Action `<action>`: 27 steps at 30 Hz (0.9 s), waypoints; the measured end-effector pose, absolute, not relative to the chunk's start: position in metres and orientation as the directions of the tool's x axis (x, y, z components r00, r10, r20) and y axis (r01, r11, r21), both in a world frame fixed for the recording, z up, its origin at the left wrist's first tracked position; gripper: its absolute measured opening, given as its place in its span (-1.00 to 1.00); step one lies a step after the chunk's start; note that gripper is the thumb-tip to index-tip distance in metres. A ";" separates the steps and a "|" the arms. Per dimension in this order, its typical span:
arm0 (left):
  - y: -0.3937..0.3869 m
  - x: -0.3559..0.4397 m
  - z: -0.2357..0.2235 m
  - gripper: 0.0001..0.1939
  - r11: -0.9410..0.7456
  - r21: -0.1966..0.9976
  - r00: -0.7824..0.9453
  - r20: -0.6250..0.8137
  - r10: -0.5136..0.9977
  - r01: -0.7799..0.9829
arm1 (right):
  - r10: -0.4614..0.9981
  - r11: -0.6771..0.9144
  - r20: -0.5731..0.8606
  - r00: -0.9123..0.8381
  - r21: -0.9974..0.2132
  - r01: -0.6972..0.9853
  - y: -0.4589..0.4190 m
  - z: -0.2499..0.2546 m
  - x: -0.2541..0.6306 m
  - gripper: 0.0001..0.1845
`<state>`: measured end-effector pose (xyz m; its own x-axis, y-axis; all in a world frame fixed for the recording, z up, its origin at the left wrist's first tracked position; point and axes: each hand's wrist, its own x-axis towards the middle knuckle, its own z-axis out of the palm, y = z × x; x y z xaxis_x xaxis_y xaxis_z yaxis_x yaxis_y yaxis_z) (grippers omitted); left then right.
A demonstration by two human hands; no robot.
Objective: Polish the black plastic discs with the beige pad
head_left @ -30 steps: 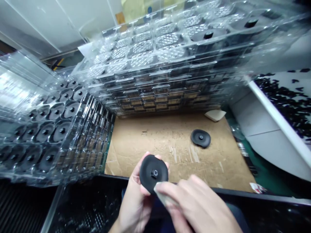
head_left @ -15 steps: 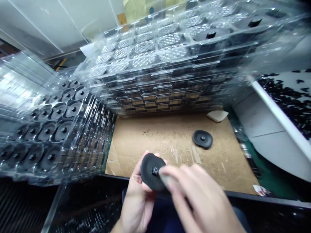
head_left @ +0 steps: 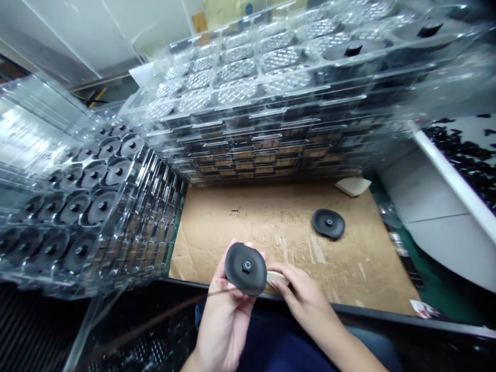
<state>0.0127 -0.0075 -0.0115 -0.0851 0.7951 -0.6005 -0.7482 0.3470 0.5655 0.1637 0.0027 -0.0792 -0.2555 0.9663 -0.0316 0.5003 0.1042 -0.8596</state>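
Down at bottom centre, your left hand (head_left: 228, 310) has its fingers curled round the rim of a matte black, rounded disc (head_left: 240, 279), stud side up, probably so the whole edge lies open to your other hand; your right hand (head_left: 302, 294), just beside it, pinches a pale, thin-edged pad (head_left: 276, 278) between thumb and fingers, its tip at the disc's rim, a grip that looks meant for steering that edge; right of centre, a second black disc (head_left: 328, 223), wavy-edged and dull, lies flat on scuffed brown cardboard (head_left: 217, 222), and above it sits another pale, pointed pad (head_left: 353, 186), perhaps parked there within reach, while glossy clear plastic trays (head_left: 127, 206) at the left cradle similar discs in rounded pockets
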 end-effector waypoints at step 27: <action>-0.008 0.024 0.016 -0.57 0.629 0.406 0.218 -0.699 0.681 -0.663 | 0.813 0.574 0.308 -0.495 -0.569 0.589 0.012 0.034 0.183 -0.70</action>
